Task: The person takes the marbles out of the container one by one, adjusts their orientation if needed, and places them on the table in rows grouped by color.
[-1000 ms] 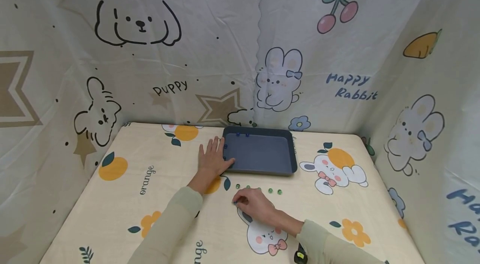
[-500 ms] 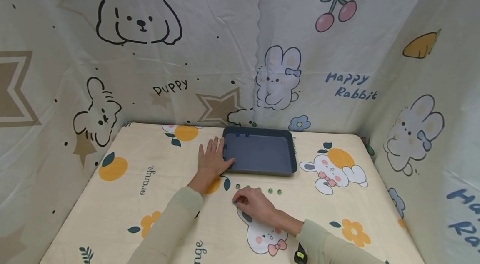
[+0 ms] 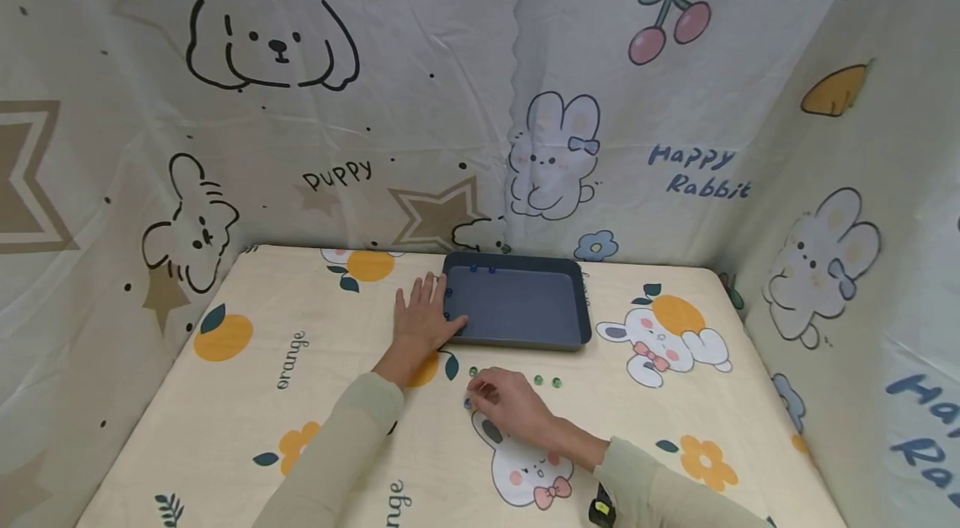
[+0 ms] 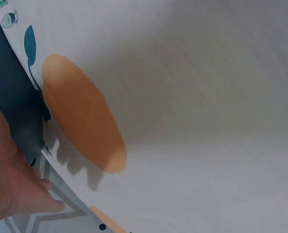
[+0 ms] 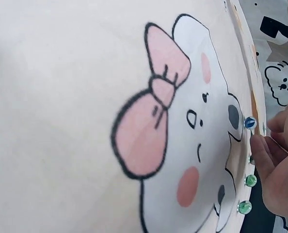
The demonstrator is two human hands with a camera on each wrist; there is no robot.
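A blue-swirled glass marble and green marbles lie lower-centre in the head view, below a flat, dark tray.

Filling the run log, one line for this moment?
left hand: at tray edge | right hand: beside blue marble, not gripping | green marbles: on cloth | other blue marbles: in tray
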